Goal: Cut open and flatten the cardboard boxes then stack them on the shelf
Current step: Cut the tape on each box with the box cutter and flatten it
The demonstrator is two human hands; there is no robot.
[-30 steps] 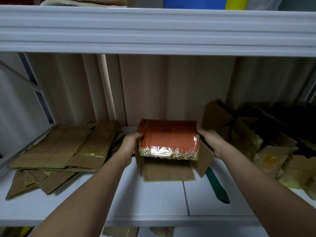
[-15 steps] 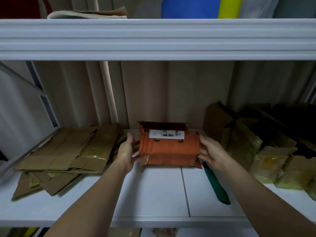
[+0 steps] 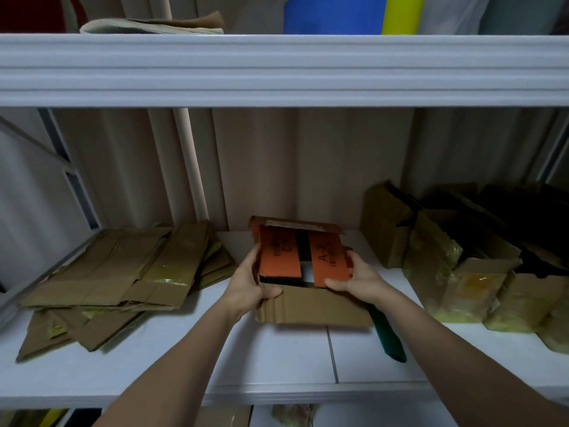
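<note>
While a pile of flattened brown cardboard sheets already lies on the left of the white shelf, the job reads as partly done: some boxes are cut and stacked, others wait.

Item in hand: one orange-faced corrugated cardboard box, mid-shelf, between the flat pile and the uncut stock. Its end flaps are open; two orange flaps printed with dark lettering stand apart, a dark gap between them, and a plain brown flap hangs forward onto the shelf. It is opened but not yet flattened.

Left hand: fingers curled round the box's left edge, thumb on the brown flap. Right hand: fingers pinching the right orange flap, thumb on its front.

Remaining stock: a cluster of brown cardboard boxes wrapped in yellowish glossy tape, at right, upright and unflattened, some in deep shadow.

Tool: a dark green long handle-like object, partly under the right forearm, just beside the box; presumably the cutter, though no blade shows.

Materials: matte fluted card, creased and ragged at torn edges; shiny crinkled tape; smooth painted shelf.
</note>
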